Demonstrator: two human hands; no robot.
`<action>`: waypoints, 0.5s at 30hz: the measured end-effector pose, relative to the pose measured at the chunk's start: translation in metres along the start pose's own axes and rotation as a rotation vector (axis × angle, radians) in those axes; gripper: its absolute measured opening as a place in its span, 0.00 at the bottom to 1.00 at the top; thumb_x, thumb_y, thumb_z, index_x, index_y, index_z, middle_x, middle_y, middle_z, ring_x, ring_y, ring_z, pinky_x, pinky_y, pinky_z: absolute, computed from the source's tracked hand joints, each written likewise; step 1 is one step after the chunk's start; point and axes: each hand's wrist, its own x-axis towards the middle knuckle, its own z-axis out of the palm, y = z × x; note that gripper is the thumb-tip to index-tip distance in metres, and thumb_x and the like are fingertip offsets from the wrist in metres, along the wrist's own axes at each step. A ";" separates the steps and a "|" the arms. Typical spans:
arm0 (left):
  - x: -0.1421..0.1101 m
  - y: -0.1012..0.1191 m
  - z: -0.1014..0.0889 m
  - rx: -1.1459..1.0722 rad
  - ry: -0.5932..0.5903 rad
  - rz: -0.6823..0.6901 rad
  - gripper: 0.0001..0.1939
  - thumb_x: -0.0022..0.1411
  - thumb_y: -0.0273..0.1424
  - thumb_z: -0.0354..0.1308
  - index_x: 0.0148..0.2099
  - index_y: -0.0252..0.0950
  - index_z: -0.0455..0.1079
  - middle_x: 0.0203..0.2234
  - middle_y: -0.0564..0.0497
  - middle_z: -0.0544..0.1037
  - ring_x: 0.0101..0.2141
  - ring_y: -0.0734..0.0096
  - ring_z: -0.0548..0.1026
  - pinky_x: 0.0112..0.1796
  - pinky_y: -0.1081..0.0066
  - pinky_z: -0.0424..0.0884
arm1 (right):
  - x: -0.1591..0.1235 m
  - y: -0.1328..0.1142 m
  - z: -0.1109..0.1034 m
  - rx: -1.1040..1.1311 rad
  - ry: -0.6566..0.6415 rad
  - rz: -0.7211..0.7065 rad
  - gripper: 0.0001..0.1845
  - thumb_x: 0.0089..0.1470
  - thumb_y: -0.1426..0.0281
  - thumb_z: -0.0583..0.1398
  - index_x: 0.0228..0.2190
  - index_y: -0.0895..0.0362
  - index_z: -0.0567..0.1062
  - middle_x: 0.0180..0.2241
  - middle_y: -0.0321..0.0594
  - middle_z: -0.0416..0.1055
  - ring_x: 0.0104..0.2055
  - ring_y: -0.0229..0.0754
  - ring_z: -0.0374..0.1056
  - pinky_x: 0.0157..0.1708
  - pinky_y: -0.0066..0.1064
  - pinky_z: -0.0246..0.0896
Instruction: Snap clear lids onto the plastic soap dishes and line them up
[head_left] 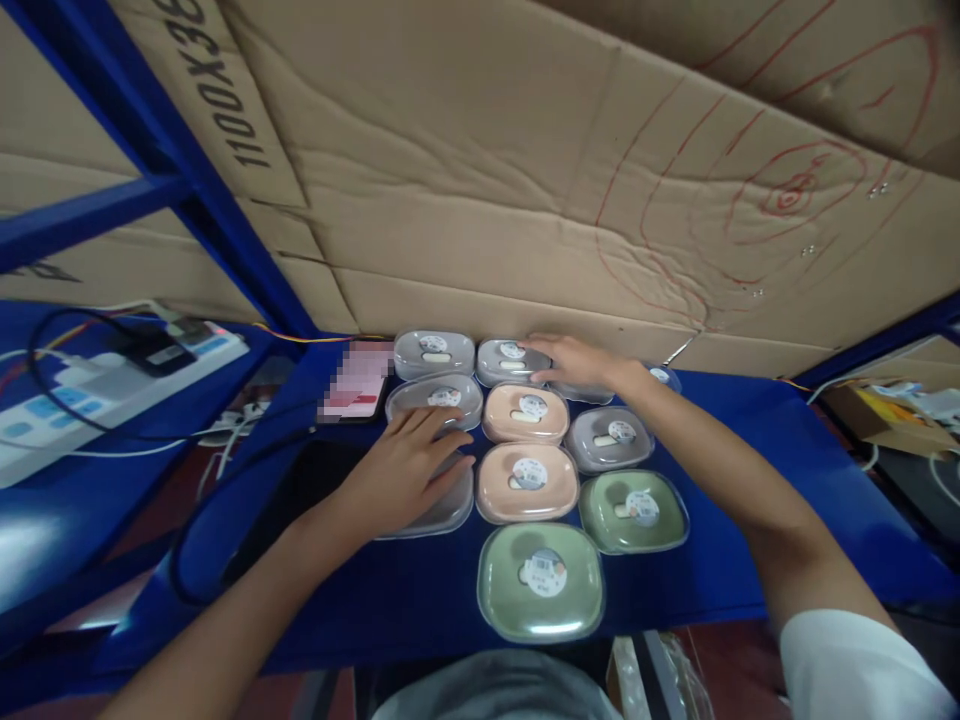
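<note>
My left hand lies with its fingers spread over two grey lidded boxes on the left. Its fingertips rest on the farther grey box, and the palm hides much of the nearer grey box. At the back, my right hand reaches over the grey boxes with its fingers apart. Those fingers touch or hover beside one grey box and partly cover another grey box. Two peach boxes stand between the columns. Two green boxes sit nearest me. Clear lids carry round white labels.
The boxes stand on a blue table against a cardboard wall. A phone lies at the back left, beside a dark cable. A white power strip is farther left. Blue frame posts rise there. An open carton is at right.
</note>
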 end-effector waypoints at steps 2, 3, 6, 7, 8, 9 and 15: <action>0.000 0.001 0.000 0.010 0.012 -0.001 0.19 0.79 0.38 0.50 0.56 0.37 0.79 0.58 0.38 0.76 0.59 0.46 0.73 0.59 0.46 0.71 | 0.000 0.000 -0.005 0.035 0.004 -0.030 0.29 0.70 0.62 0.59 0.69 0.54 0.69 0.69 0.50 0.68 0.70 0.54 0.67 0.70 0.51 0.61; 0.000 0.002 0.000 0.013 0.017 -0.002 0.19 0.79 0.38 0.50 0.56 0.37 0.79 0.58 0.38 0.76 0.59 0.46 0.74 0.58 0.46 0.71 | 0.000 -0.001 -0.006 0.043 0.009 -0.036 0.27 0.72 0.63 0.56 0.68 0.54 0.70 0.68 0.49 0.69 0.69 0.54 0.68 0.70 0.51 0.61; 0.001 0.003 -0.001 0.021 0.016 0.001 0.18 0.79 0.38 0.50 0.56 0.37 0.79 0.58 0.38 0.76 0.58 0.46 0.74 0.58 0.46 0.71 | 0.001 -0.008 -0.005 0.022 0.010 -0.015 0.29 0.71 0.59 0.59 0.67 0.55 0.71 0.67 0.51 0.70 0.68 0.56 0.69 0.68 0.51 0.63; 0.001 0.003 -0.001 0.023 0.013 0.004 0.18 0.79 0.38 0.50 0.56 0.36 0.79 0.57 0.38 0.76 0.58 0.47 0.74 0.58 0.47 0.71 | 0.002 -0.011 -0.004 -0.003 0.006 -0.003 0.32 0.68 0.57 0.63 0.68 0.56 0.70 0.67 0.53 0.70 0.67 0.58 0.69 0.68 0.52 0.63; 0.001 0.004 -0.001 0.025 0.013 0.004 0.18 0.79 0.38 0.50 0.56 0.36 0.79 0.57 0.38 0.76 0.57 0.47 0.74 0.58 0.47 0.71 | 0.003 -0.013 -0.003 -0.029 0.004 0.010 0.37 0.64 0.56 0.66 0.68 0.56 0.69 0.67 0.54 0.69 0.67 0.60 0.69 0.68 0.54 0.63; 0.001 0.004 -0.001 0.026 0.012 0.003 0.18 0.79 0.38 0.50 0.55 0.36 0.79 0.57 0.39 0.76 0.57 0.47 0.74 0.57 0.47 0.71 | 0.004 -0.015 -0.002 -0.050 0.005 0.026 0.40 0.61 0.56 0.69 0.68 0.56 0.69 0.67 0.56 0.68 0.68 0.62 0.68 0.68 0.55 0.62; 0.000 0.004 0.000 0.008 0.014 -0.012 0.18 0.78 0.38 0.51 0.55 0.36 0.79 0.58 0.39 0.76 0.57 0.47 0.74 0.57 0.47 0.71 | 0.004 -0.016 -0.011 -0.015 -0.024 0.040 0.35 0.68 0.54 0.62 0.69 0.58 0.67 0.68 0.54 0.68 0.68 0.58 0.68 0.69 0.51 0.62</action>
